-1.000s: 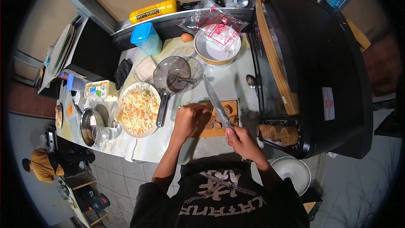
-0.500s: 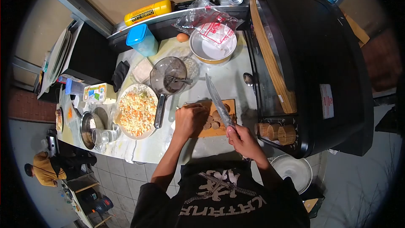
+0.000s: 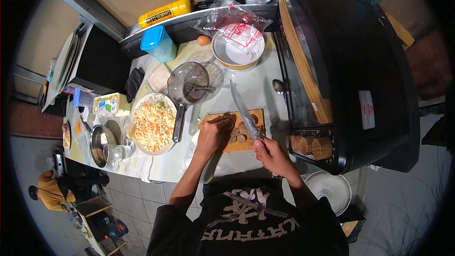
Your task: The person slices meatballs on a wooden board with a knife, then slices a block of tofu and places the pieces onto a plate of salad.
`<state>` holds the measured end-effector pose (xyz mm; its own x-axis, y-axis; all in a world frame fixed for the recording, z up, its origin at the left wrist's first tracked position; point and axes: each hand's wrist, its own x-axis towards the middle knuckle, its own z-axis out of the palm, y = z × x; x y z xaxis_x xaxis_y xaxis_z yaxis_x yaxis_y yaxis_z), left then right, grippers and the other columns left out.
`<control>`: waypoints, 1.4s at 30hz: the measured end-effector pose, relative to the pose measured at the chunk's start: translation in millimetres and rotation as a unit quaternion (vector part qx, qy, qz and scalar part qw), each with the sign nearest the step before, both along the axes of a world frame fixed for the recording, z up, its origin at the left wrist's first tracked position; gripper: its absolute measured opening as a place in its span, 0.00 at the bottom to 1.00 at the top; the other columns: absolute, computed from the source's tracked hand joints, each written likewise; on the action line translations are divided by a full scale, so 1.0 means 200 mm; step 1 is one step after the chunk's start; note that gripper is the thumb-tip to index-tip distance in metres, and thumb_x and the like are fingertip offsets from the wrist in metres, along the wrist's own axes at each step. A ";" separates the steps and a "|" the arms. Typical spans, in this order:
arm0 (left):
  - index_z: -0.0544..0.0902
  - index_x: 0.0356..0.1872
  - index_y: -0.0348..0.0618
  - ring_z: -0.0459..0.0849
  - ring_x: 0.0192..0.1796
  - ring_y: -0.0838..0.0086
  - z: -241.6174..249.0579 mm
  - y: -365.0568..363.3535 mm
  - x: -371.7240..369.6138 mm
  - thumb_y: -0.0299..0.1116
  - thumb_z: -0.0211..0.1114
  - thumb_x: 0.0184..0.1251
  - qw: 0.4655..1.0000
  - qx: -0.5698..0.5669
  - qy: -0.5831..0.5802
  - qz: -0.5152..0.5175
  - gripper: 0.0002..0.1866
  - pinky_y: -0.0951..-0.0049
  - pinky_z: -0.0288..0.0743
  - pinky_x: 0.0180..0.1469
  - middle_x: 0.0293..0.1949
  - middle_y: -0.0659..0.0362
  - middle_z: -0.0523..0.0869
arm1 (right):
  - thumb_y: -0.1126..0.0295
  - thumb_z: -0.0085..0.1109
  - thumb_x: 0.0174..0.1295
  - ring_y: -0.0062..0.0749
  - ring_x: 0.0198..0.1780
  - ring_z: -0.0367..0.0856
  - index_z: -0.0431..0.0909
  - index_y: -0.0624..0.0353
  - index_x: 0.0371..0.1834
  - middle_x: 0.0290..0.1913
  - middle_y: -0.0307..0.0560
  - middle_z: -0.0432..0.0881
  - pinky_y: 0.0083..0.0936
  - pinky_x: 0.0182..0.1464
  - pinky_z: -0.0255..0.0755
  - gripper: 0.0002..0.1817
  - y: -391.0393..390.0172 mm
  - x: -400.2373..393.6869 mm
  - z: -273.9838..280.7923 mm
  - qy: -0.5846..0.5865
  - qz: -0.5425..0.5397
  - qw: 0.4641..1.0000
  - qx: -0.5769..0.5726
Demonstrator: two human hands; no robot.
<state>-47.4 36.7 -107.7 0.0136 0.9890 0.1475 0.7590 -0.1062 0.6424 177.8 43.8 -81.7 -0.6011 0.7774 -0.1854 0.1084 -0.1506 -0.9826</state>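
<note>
On a wooden cutting board (image 3: 245,146) lie several round brown slices (image 3: 242,138), like cut sausage or meatball. My left hand (image 3: 213,134) rests at the board's left side with its fingers curled together and pointing down; I cannot tell what they hold. In my right hand (image 3: 272,155) is the handle of a large kitchen knife (image 3: 243,108). Its blade points away from me, up over the board's back edge, and overlaps the slices in this view.
Left of the board are a pan (image 3: 189,78) with a fork in it and a plate of chopped vegetables (image 3: 154,122). Behind stand a round pot (image 3: 237,59) under a plastic bag, an egg (image 3: 204,41) and a blue-lidded container (image 3: 161,45). A black oven (image 3: 350,76) borders the right.
The view has shifted very slightly. Both hands and the knife keep nearly the same pose over the board.
</note>
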 end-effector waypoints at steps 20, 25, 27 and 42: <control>0.82 0.45 0.29 0.84 0.37 0.47 -0.11 -0.02 0.05 0.30 0.68 0.57 0.999 -0.013 0.026 0.029 0.17 0.59 0.79 0.40 0.39 0.40 0.85 | 0.64 0.45 0.74 0.21 0.22 0.70 0.69 0.65 0.33 0.19 0.40 0.69 0.25 0.26 0.65 0.15 -0.01 0.00 -0.01 -0.024 0.012 1.000 -0.016; 0.82 0.45 0.29 0.84 0.37 0.46 -0.10 -0.02 0.06 0.27 0.66 0.57 0.999 -0.008 0.025 0.034 0.15 0.58 0.80 0.40 0.40 0.40 0.84 | 0.64 0.45 0.74 0.21 0.21 0.68 0.69 0.65 0.32 0.19 0.39 0.68 0.25 0.26 0.64 0.15 -0.01 0.00 0.00 -0.025 0.008 1.000 -0.009; 0.82 0.45 0.29 0.85 0.37 0.46 -0.09 -0.02 0.05 0.26 0.65 0.57 0.999 -0.009 0.033 0.025 0.15 0.58 0.80 0.40 0.41 0.40 0.84 | 0.63 0.42 0.75 0.13 0.19 0.60 0.68 0.63 0.31 0.18 0.33 0.63 0.17 0.20 0.54 0.17 -0.01 0.00 0.01 -0.011 0.008 1.000 -0.014; 0.81 0.41 0.32 0.85 0.43 0.52 -0.01 0.06 -0.05 0.27 0.65 0.58 0.995 0.034 0.021 -0.087 0.11 0.62 0.79 0.47 0.43 0.44 0.84 | 0.61 0.43 0.75 0.11 0.17 0.58 0.68 0.62 0.31 0.17 0.32 0.63 0.16 0.19 0.52 0.17 -0.02 0.00 -0.02 0.006 -0.009 1.000 0.006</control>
